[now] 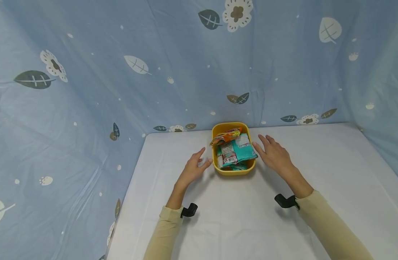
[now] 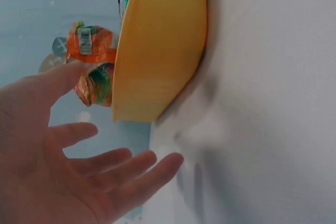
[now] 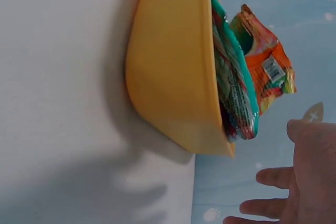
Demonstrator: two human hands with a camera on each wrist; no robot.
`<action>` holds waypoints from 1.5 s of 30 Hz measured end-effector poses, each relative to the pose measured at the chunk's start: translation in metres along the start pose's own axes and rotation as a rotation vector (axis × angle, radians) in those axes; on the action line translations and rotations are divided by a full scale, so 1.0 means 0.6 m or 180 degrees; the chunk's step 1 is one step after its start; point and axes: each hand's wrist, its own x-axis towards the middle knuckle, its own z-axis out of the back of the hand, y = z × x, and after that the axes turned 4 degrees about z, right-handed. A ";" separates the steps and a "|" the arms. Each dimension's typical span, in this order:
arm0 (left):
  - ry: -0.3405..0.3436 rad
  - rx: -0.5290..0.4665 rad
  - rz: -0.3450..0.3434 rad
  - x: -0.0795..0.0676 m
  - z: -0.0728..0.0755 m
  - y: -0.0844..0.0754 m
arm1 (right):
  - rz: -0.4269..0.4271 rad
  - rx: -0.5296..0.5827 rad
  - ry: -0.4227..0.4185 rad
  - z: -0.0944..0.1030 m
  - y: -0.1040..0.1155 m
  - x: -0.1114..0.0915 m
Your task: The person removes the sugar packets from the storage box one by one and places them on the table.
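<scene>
A yellow plastic basket (image 1: 233,173) stands near the back of the white table, holding several snack packets. On top lie an orange packet (image 1: 227,136) and a teal packet (image 1: 242,151) with a barcode; the teal one overhangs the right rim. My left hand (image 1: 193,169) is just left of the basket, fingers spread and holding nothing. On the other side, my right hand (image 1: 274,154) hovers by the rim with its fingers apart, also holding nothing. In the left wrist view the yellow wall (image 2: 163,45) shows beyond the spread left fingers (image 2: 142,179).
A blue curtain (image 1: 192,72) with leaf and flower prints hangs behind and along the left of the white table (image 1: 244,216). The basket sits close to the table's back edge. Each wrist wears a black camera mount (image 1: 286,201).
</scene>
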 end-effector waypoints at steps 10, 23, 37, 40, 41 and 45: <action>0.0190 -0.0387 0.0107 0.010 0.000 0.002 | -0.0031 0.0102 0.0170 0.010 0.014 0.013; 0.0405 -0.0992 0.0187 0.033 0.005 -0.002 | 0.0005 0.0205 0.0148 0.017 0.030 0.047; 0.0657 -0.1306 0.0268 0.046 0.009 -0.008 | -0.0025 0.0316 0.0228 0.024 0.040 0.068; 0.0769 -0.1381 0.0268 0.040 0.019 -0.023 | -0.0017 0.0327 0.0229 0.027 0.043 0.071; 0.0806 -0.1411 0.0271 0.037 0.023 -0.029 | -0.0017 0.0332 0.0235 0.027 0.044 0.072; 0.0900 -0.1521 0.0288 0.035 0.031 -0.043 | -0.0019 0.0349 0.0251 0.029 0.047 0.077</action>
